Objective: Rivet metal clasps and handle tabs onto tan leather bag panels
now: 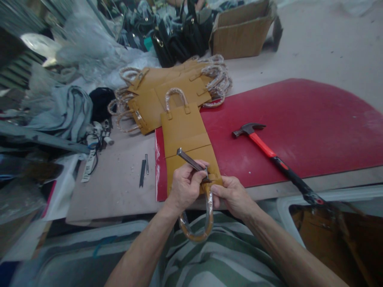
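A tan leather bag panel lies on the red mat, with a plastic-wrapped handle at each end. My left hand is closed round a metal punch, tilted over the panel's near end. Beside it my right hand pinches the panel's near edge by the base of the near handle, which hangs over the table edge toward my body. The punch's working tip is partly hidden by my fingers. A claw hammer with a red and black grip rests on the mat to the right.
More tan panels with wrapped handles are piled behind. The red mat spreads right. Two small metal tools lie left. Black bags and a cardboard box stand at the back. Plastic bins flank me below the table edge.
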Available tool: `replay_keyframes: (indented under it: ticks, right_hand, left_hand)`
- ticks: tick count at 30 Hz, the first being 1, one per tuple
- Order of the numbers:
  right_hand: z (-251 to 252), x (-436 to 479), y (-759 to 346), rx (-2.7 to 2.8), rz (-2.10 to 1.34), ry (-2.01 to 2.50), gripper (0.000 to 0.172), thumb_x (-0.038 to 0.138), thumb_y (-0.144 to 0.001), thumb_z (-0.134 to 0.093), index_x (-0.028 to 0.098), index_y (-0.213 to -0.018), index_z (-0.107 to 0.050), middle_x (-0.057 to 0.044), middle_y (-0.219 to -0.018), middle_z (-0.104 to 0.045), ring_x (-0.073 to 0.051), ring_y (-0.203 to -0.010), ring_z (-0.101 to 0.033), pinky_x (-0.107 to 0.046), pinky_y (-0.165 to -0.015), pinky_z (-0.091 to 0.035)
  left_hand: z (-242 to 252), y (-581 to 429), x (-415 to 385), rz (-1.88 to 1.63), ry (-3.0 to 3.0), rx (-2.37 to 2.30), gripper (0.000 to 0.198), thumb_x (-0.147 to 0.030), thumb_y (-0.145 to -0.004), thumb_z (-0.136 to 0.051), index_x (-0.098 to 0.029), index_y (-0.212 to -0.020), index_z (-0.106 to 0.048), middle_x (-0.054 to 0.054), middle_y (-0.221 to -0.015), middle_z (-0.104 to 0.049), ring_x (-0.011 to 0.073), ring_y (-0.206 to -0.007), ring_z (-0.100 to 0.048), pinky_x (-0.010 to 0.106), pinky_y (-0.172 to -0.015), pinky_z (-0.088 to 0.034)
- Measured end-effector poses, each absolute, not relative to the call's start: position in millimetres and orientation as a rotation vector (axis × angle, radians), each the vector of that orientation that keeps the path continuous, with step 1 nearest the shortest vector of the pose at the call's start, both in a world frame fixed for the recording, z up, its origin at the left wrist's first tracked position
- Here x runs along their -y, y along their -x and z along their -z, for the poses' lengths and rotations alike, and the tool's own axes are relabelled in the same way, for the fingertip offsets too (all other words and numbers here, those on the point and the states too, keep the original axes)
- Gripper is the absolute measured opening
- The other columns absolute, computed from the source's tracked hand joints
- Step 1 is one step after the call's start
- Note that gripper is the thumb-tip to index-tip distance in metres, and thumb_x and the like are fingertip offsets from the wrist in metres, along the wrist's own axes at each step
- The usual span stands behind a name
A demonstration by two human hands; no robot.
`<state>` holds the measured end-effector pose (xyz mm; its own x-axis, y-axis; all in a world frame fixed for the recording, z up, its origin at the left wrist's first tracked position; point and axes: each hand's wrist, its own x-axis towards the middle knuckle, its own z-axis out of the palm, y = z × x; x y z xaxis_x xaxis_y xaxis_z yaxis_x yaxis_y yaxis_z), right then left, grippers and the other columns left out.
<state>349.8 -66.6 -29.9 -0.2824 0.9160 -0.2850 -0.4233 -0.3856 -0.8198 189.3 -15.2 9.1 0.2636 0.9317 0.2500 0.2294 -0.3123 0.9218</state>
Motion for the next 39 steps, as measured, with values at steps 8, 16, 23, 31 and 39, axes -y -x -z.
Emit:
replay_keyframes:
  ticks: [8,16,23,31,39]
  right_hand:
    - [26,67,-348,0.691,-1.777,1.1,0.028,0.04,-0.069,-0.077,0.016,-0.064,-0.063,0.0,-0.05,-0.061,-0.012,-0.047,-0.053,-0.025,-0.052,-0.041]
    - [16,84,-352,0.56,-1.788,1.271,0.026,0.038,-0.07,-0.077,0.016,-0.082,-0.068,-0.003,-0.064,-0.07,-0.015,-0.057,-0.064,-0.028,-0.06,-0.055]
    - [6,95,-360,0.606,-1.743,1.358,0.035,0.039,-0.066,-0.077,0.015,-0.091,-0.072,-0.007,-0.085,-0.075,-0.017,-0.066,-0.069,-0.027,-0.055,-0.054]
    - [9,85,-457,1.415,-0.398,1.912,0.038,0.04,-0.085,-0.054,0.015,-0.11,-0.068,-0.017,-0.105,-0.071,-0.03,-0.096,-0.066,-0.047,-0.092,-0.049]
    - [-1,33,-505,1.39,-0.8,2.117,0.013,0.023,-0.068,-0.061,0.023,-0.07,-0.049,-0.01,-0.075,-0.058,-0.026,-0.077,-0.058,-0.037,-0.068,-0.044]
  left_hand:
    - [11,-198,12,-1.091,-1.78,-1.1,0.01,-0.017,-0.089,-0.06,-0.017,-0.094,-0.068,0.008,-0.099,-0.077,0.0195,-0.091,-0.074,0.03,-0.084,-0.059]
    - [34,-202,6,-1.092,-1.957,-1.107,0.011,-0.016,-0.088,-0.059,-0.018,-0.095,-0.067,0.007,-0.096,-0.076,0.0203,-0.089,-0.073,0.033,-0.087,-0.057]
    - [46,-202,11,-1.106,-2.086,-1.023,0.011,-0.016,-0.09,-0.058,-0.02,-0.097,-0.065,0.007,-0.099,-0.074,0.0203,-0.096,-0.072,0.033,-0.091,-0.056]
    - [55,-205,12,-1.132,-2.13,-1.027,0.01,-0.017,-0.089,-0.061,-0.02,-0.098,-0.063,0.009,-0.1,-0.072,0.0221,-0.096,-0.071,0.035,-0.091,-0.056]
    - [52,-210,13,-1.133,-2.113,-1.03,0.01,-0.013,-0.087,-0.06,-0.02,-0.093,-0.062,0.007,-0.094,-0.07,0.0211,-0.09,-0.069,0.033,-0.087,-0.055]
